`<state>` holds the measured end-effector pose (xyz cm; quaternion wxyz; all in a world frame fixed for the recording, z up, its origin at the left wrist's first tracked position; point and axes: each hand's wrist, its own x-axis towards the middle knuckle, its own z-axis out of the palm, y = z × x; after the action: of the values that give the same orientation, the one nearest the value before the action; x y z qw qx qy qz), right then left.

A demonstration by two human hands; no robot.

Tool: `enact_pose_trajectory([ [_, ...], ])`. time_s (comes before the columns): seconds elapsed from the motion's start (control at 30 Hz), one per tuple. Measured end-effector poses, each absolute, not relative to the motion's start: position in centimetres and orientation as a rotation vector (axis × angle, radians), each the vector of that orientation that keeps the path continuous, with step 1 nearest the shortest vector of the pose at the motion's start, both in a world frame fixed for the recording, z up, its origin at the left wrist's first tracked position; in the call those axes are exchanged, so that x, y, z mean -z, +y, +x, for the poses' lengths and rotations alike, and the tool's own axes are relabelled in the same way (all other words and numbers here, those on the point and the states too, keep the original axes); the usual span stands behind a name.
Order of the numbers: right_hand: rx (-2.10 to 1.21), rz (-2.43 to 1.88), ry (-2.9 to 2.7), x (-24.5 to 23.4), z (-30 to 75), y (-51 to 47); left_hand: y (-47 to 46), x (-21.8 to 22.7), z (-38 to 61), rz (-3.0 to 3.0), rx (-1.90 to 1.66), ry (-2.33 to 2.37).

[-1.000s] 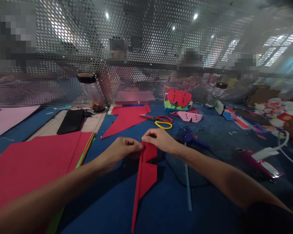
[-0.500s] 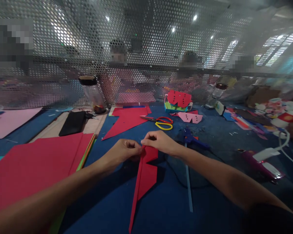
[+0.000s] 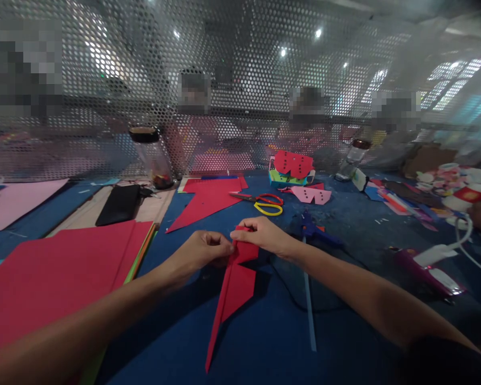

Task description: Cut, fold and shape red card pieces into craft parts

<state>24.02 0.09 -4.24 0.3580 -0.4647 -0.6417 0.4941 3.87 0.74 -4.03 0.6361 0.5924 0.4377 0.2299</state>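
A long folded red paper piece (image 3: 234, 289) with a pointed lower end hangs over the blue table (image 3: 264, 342). My left hand (image 3: 202, 250) pinches its upper left edge with curled fingers. My right hand (image 3: 262, 234) grips its top from the right, fingers closed over the fold. Both hands meet at the top of the paper, a little above the table.
A stack of red sheets (image 3: 52, 278) lies at the left, a cut red sheet (image 3: 208, 198) and scissors (image 3: 262, 202) beyond my hands. A blue glue gun (image 3: 315, 230), a pink paper mask (image 3: 311, 194), a jar (image 3: 152, 158), a black case (image 3: 118, 204) and a perforated metal screen (image 3: 240, 80) stand around.
The red paper's lower tip has swung slightly left and its top has been folded further under my right fingers. Both hands stay at the same spot.
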Motion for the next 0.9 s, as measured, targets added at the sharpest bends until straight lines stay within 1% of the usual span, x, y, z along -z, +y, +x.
enact_pose_trajectory([
  [0.2, -1.233, -1.216, -1.669, 4.3, 24.0, 0.08, 0.87, 4.04, 3.79, 1.386, -0.527, 0.959],
  [0.37, -1.264, -1.182, -1.623, 4.42, 24.04, 0.14, 0.98, 4.26, 3.73, 1.372, -0.544, 0.96],
  [0.57, -1.098, -1.172, -1.704, 4.45, 24.19, 0.17, 0.95, 4.12, 3.76, 1.36, -0.524, 0.969],
  [0.77, -1.146, -1.223, -1.664, 4.41, 24.38, 0.34, 0.91, 4.03, 3.77, 1.325, -0.551, 0.981],
  [0.9, -1.093, -1.239, -1.652, 4.51, 24.51, 0.59, 0.94, 4.39, 3.76, 1.332, -0.562, 0.976],
])
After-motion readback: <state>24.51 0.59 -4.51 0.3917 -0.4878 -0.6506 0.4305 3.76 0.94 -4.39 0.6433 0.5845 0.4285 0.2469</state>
